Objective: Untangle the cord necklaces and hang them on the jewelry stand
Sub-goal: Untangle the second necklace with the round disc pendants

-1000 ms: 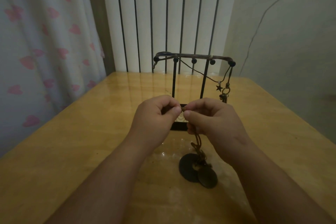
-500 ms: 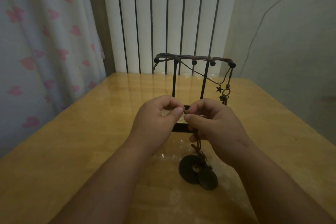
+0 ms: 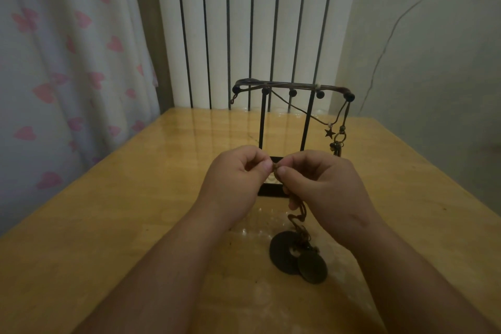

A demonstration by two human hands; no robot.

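Note:
A black metal jewelry stand (image 3: 303, 122) rises at the middle of the wooden table (image 3: 108, 211). A cord necklace with a star charm (image 3: 329, 132) hangs from its top bar on the right. In front of the stand my left hand (image 3: 235, 184) and my right hand (image 3: 325, 192) meet thumb to thumb and pinch the brown cord (image 3: 298, 218) of another necklace. That cord drops in twisted loops from under my right hand. Two dark round pendants (image 3: 295, 259) at its end lie on the table.
A white ribbed radiator (image 3: 254, 22) stands behind the table. A curtain with pink hearts (image 3: 62, 62) hangs at the left and a plain wall (image 3: 433, 62) closes the right side. The stand's black base (image 3: 271, 190) sits just behind my hands.
Both hands stay together on the cord with only small finger shifts. The pendants lie in the same place.

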